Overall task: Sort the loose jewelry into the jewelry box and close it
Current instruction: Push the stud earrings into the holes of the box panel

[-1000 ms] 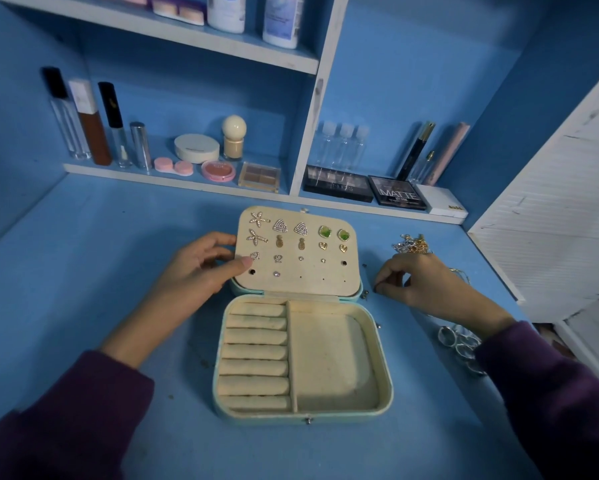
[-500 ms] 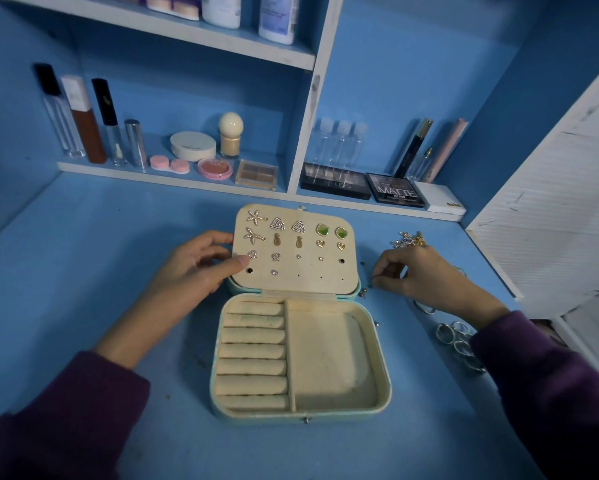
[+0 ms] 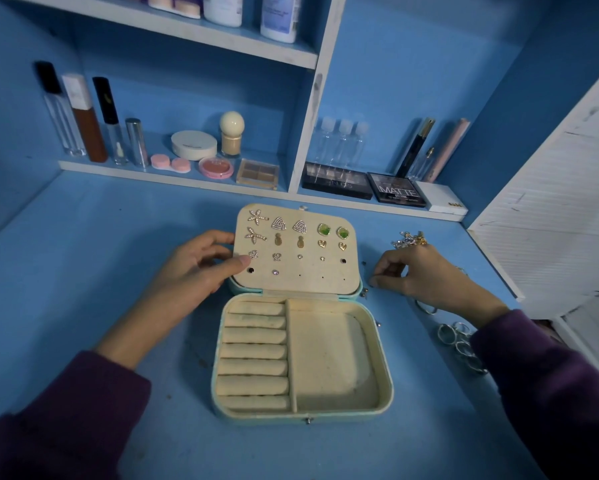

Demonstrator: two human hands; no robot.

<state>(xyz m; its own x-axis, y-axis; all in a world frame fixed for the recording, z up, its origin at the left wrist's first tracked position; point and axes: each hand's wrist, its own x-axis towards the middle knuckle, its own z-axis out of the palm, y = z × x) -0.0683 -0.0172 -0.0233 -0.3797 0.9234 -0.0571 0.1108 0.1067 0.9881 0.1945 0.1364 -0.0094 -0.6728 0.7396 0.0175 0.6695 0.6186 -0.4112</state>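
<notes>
Left hand (image 3: 194, 268) grips the lid (image 3: 308, 282) of the open jewelry box (image 3: 301, 415), right hand (image 3: 415, 271) pinches what may be a tiny stud (image 3: 372, 282) just right of it; a slack pinch could lose it on the table (image 3: 83, 271).

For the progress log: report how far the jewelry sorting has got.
Done: earrings fill the upper rows of the lid. In hand: left hand grips the lid, right hand pinches a small stud. Left: rings and chains lie on the table; ring rolls empty, jewelry box open.

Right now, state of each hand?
Left hand: grips the box lid edge.
Right hand: pinching at the table; whether it holds anything cannot be told.
</notes>
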